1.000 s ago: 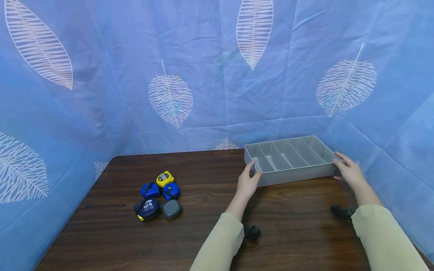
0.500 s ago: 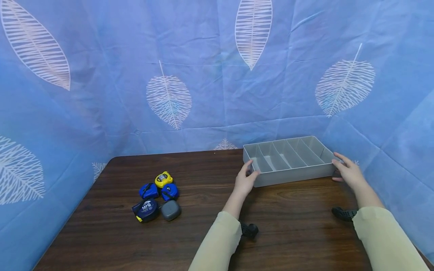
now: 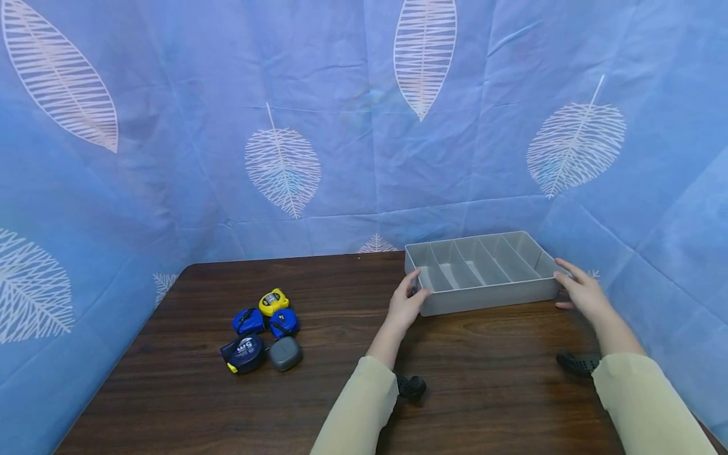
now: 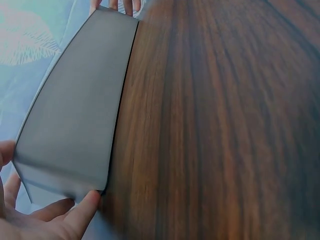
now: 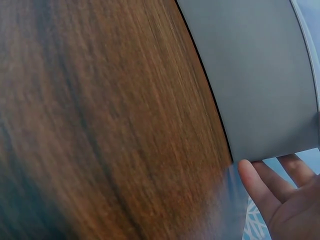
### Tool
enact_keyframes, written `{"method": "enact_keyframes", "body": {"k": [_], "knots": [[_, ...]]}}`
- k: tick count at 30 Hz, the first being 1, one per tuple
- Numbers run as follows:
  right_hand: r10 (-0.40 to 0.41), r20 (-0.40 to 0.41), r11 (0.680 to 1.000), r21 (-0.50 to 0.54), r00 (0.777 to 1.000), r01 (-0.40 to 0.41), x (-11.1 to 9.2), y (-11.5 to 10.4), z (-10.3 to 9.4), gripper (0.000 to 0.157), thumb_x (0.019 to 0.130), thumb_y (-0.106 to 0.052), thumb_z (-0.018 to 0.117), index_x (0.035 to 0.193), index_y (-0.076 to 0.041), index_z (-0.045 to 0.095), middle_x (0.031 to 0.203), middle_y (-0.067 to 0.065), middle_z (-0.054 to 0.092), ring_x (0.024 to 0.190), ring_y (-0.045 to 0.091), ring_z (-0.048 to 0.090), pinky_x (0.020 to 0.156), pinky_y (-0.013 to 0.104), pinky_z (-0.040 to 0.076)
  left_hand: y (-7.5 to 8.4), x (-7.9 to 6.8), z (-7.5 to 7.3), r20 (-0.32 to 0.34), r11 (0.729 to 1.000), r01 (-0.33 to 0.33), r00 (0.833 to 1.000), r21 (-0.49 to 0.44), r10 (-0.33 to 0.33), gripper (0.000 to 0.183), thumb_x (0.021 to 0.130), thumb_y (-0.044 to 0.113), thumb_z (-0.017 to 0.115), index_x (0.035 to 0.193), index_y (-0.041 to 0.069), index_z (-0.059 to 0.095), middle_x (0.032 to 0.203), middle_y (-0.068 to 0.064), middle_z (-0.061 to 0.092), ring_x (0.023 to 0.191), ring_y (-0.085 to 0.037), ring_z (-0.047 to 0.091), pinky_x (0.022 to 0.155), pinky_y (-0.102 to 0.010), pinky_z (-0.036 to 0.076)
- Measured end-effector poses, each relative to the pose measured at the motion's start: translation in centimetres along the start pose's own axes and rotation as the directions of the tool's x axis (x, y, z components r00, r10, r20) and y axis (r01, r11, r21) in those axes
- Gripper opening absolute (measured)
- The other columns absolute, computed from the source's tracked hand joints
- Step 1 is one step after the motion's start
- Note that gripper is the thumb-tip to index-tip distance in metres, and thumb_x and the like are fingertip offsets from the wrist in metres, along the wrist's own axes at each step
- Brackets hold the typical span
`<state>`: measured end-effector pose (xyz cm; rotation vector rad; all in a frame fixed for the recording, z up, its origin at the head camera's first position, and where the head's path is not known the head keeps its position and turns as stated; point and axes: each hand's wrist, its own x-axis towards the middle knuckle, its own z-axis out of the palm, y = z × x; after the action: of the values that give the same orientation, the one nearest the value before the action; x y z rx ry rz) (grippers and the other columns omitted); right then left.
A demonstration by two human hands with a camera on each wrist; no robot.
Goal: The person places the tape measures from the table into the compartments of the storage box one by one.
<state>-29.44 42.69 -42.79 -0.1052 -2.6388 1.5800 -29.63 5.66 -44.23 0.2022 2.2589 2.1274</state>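
A grey plastic box point(image 3: 489, 297) with thin dividers and several compartments sits at the right rear of the table in the head view. My left hand point(image 3: 402, 308) holds its left end, with thumb at the front corner and fingers along the end wall. At the opposite end my right hand point(image 3: 586, 296) grips the right wall in the same way. The left wrist view shows the long plain front wall point(image 4: 80, 100), with the right fingertips at its far end. In the right wrist view the thumb point(image 5: 252, 182) touches the box's lower corner.
On the left of the dark wooden table point(image 3: 318, 404) lies a cluster: a yellow tape measure point(image 3: 274, 302), two blue ones point(image 3: 248, 321), a dark navy tape measure point(image 3: 244, 354) and a rounded grey case point(image 3: 285, 354). A blue leaf-print cloth point(image 3: 341, 158) hangs behind.
The box has shifted slightly left and toward me, with both hands staying on its ends. The head view has also drifted a little. The items on the left have not moved.
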Motion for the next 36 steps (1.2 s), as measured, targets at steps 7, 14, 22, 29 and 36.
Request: {"method": "enact_keyframes", "body": {"k": [7,14,22,29,36], "knots": [[-0.005,0.022,1.0,0.026,1.0,0.004,-0.4,-0.2,0.1,0.065,0.103,-0.039,0.037,0.154,-0.013,0.007,0.145,0.044,0.008,0.123,0.062,0.027,0.071,0.035,0.056,0.1,-0.2,-0.6,0.014,0.999,0.026,1.0,-0.045,-0.025,0.053,0.09,0.018,0.064,0.141,0.02,0.05,0.131,-0.02,0.051,0.095,-0.022,0.058,0.079,-0.04,0.053],[0.0,0.034,0.999,0.047,0.999,-0.002,-0.9,-0.5,0.2,0.067,0.101,-0.042,0.04,0.154,-0.015,0.008,0.143,0.044,0.012,0.122,0.062,0.028,0.072,0.034,0.056,-0.1,-0.4,-1.3,0.031,0.997,0.047,0.999,-0.066,-0.045,0.053,0.09,0.021,0.065,0.141,0.023,0.049,0.137,-0.02,0.047,0.103,-0.026,0.059,0.083,-0.046,0.051],[0.003,0.076,0.998,0.058,0.997,-0.007,-1.5,-0.4,0.7,0.068,0.102,-0.042,0.041,0.155,-0.019,0.005,0.144,0.043,0.011,0.123,0.062,0.026,0.074,0.037,0.056,-0.4,-0.9,-2.2,0.039,0.996,0.058,0.998,-0.072,-0.056,0.053,0.091,0.021,0.064,0.142,0.024,0.049,0.138,-0.02,0.046,0.117,-0.032,0.053,0.085,-0.048,0.05],[-0.015,0.064,0.999,0.038,0.998,0.013,-2.0,-0.5,1.2,0.067,0.101,-0.042,0.043,0.155,-0.02,0.009,0.144,0.042,0.012,0.121,0.063,0.028,0.071,0.04,0.056,-0.3,-1.2,-3.0,0.052,0.996,0.057,0.997,-0.074,-0.053,0.053,0.091,0.019,0.065,0.141,0.022,0.049,0.138,-0.023,0.044,0.117,-0.034,0.052,0.085,-0.049,0.05],[-0.031,0.068,0.999,0.03,0.997,0.029,-2.6,-0.7,1.7,0.067,0.101,-0.042,0.044,0.155,-0.018,0.011,0.14,0.042,0.02,0.121,0.064,0.029,0.07,0.042,0.056,-0.3,-1.7,-3.9,0.058,0.996,0.058,0.997,-0.07,-0.054,0.051,0.091,0.019,0.063,0.141,0.023,0.05,0.139,-0.022,0.043,0.118,-0.034,0.052,0.086,-0.049,0.05]]}}
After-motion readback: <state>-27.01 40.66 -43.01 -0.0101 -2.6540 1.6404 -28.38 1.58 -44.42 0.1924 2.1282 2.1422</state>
